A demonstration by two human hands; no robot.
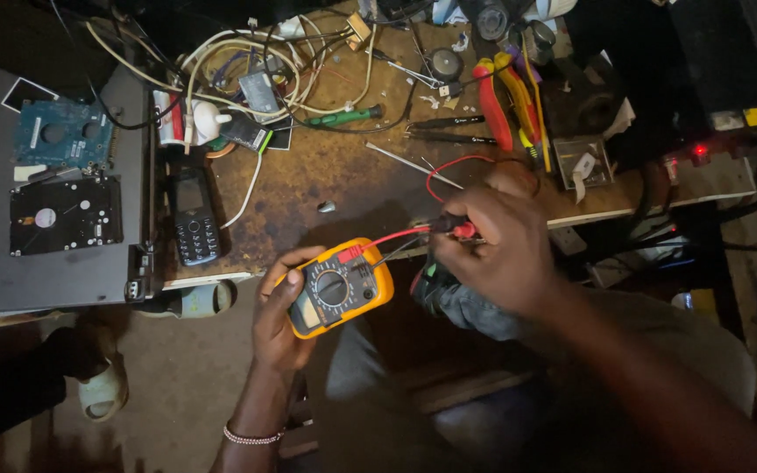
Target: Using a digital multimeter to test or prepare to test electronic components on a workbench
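In the head view, a yellow meter [336, 287] is held near the middle of the frame, cupped from below by the left hand [280, 317], fingers curled round its edge. The red probe [459, 229] is pinched in the right hand [497, 250], just right of the middle, and a red wire [387, 238] is stretched from it to the meter. For a good reading, the meter should be kept flat with its little screen facing up. The probe is best held by its plastic part, and the wire kept loose.
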